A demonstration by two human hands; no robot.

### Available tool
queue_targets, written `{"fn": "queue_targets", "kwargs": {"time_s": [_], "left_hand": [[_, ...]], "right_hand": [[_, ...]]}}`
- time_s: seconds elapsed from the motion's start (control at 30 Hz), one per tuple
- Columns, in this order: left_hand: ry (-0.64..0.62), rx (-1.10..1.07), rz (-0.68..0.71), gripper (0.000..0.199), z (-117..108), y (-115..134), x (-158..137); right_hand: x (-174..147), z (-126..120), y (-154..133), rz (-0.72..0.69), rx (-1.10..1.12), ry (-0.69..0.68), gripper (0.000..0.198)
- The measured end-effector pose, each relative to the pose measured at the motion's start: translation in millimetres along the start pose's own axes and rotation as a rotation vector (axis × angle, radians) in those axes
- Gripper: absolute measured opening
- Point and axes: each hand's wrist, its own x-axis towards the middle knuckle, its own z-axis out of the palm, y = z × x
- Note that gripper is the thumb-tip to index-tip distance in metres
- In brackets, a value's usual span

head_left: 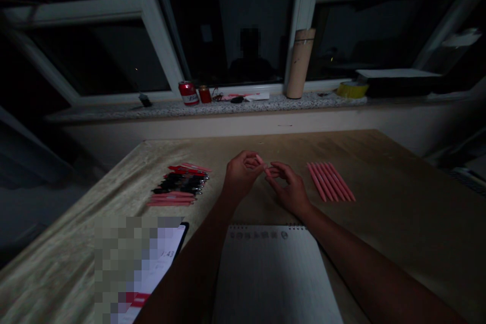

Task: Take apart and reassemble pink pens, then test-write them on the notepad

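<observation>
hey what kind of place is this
Probably a home or small workroom at night: a wooden table under dark windows, pink pens in rows, a spiral notepad.

Table [398,202] with pens [330,181], notepad [273,273], phone [163,263]

Phone [167,258] half pixelated, notebook [273,273] cut by bottom edge, reflected face blurred.

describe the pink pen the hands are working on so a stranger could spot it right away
On the wooden table, just beyond the spiral notepad, the left hand and right hand meet. The pink pen is pinched between their fingertips. Unlike the row of pink pens lying to the right, it is off the table.
</observation>
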Motion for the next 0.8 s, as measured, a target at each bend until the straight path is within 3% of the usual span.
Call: {"fn": "queue_targets", "kwargs": {"time_s": [0.3,0.6,0.8], "left_hand": [[-0.072,-0.075,-0.018,0.033,0.7,10.0,-0.5],[-0.031,-0.010,-0.006,0.032,2.1,6.2,-1.9],[-0.116,-0.065,-0.011,0.036,1.9,8.3,-2.1]], "right_hand": [[-1.5,-0.7,2.9,0.006,-0.003,-0.007,0.034],[-0.6,0.2,1.0,0.021,-0.002,-0.006,0.033],[-1.3,0.0,2.8,0.010,0.004,-0.007,0.035]]}}
